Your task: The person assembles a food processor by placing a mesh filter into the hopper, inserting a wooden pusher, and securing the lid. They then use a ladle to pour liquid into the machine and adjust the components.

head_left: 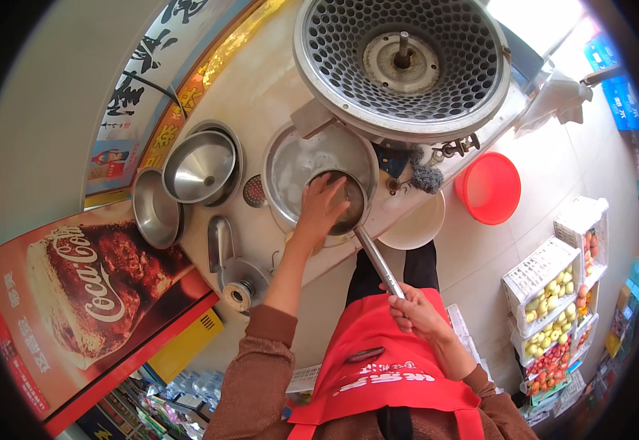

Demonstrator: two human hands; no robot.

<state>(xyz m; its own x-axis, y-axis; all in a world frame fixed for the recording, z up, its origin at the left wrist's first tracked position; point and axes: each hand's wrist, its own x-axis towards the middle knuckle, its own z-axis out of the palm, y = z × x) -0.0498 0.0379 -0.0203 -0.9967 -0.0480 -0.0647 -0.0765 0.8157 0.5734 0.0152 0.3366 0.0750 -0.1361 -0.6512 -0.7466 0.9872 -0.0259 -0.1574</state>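
Head view: right hand grips the long-handled strainer by its steel handle — rigid, light, probably slick; left hand spread, pressing inside its bowl.

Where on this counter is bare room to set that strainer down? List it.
Bare counter lies between the funnel and the perforated drum. Around the basin, where the left hand presses into the strainer, it is crowded.

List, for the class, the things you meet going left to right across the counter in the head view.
Steel bowl → steel funnel → left hand on the long-handled strainer → pale round plate → red basin → fruit crates.
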